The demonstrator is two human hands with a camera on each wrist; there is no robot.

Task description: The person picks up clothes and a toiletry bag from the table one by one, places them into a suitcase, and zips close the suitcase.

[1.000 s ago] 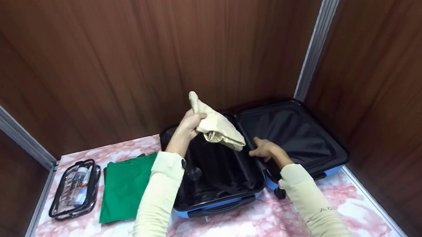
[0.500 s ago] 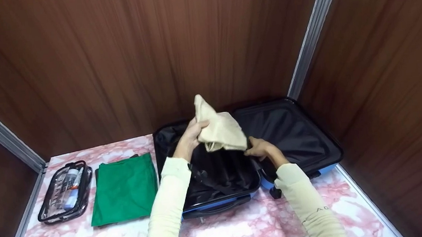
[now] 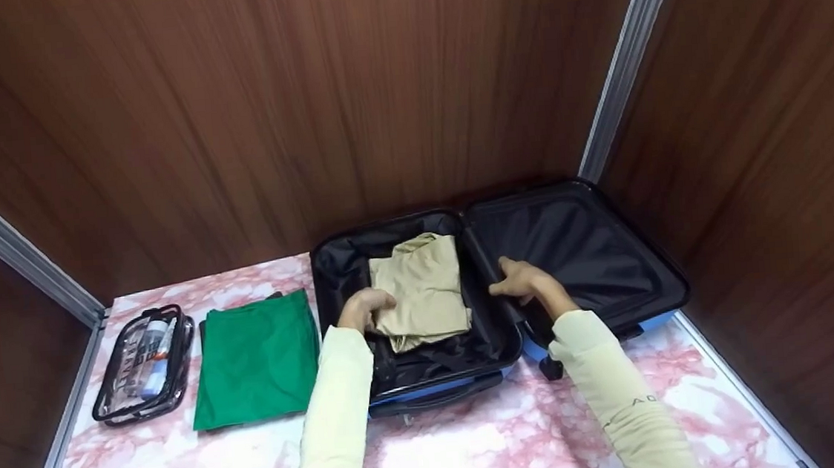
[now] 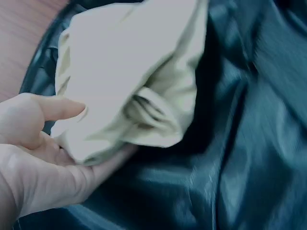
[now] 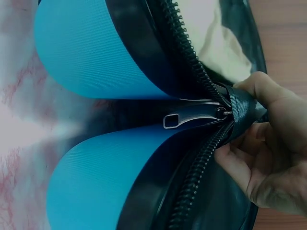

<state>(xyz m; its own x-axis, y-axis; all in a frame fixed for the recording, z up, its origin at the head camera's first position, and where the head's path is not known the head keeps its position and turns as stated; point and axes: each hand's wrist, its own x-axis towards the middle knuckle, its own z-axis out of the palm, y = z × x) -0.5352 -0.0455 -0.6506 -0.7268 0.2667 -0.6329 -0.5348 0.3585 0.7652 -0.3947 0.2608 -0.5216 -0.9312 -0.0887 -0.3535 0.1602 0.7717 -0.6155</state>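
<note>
A folded beige cloth garment lies in the left half of the open black-lined blue suitcase. My left hand holds the garment by its left edge. In the left wrist view the thumb of that hand presses on top of the cloth and the fingers reach underneath. At the hinge between the two suitcase halves is my right hand. Close up in the right wrist view, its thumb and fingers grip the black fabric hinge strip, right beside a zipper pull.
Left of the suitcase lies a folded green cloth, with something dark showing beneath its edge. Farther left is a clear zip pouch with bottles inside. The pink marbled table meets brown wood-grain walls at the back and sides.
The beige garment has come down from above the suitcase and now lies flat in its left half, with the left hand lowered alongside. The right hand stays at the hinge.
</note>
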